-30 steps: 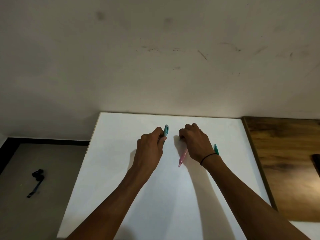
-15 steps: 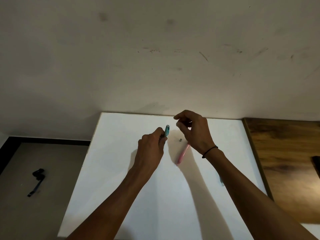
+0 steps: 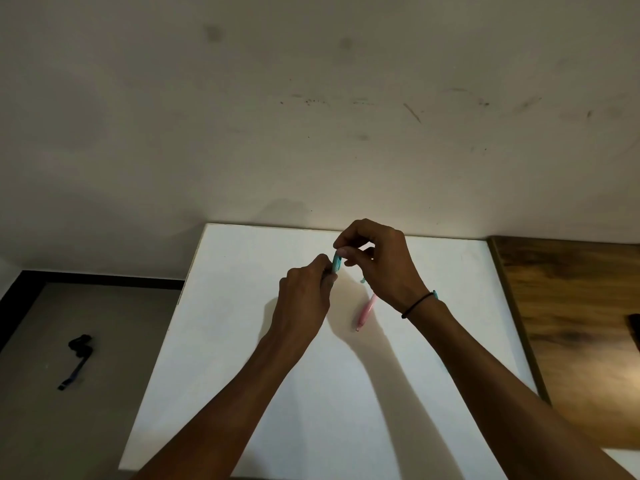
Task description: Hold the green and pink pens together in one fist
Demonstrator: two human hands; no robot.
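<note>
My left hand (image 3: 303, 303) grips the teal pen (image 3: 336, 264), fingers curled round its barrel, top end poking up above my knuckles. My right hand (image 3: 381, 263) comes in from the right and pinches that top end between thumb and forefinger, right at the tip. Both hands hover over the white table (image 3: 242, 323). Just below and right of the grip, the pink pen (image 3: 365, 311) lies flat on the table, partly under my right wrist. A black band (image 3: 417, 303) circles that wrist, with a teal bit showing just past it.
</note>
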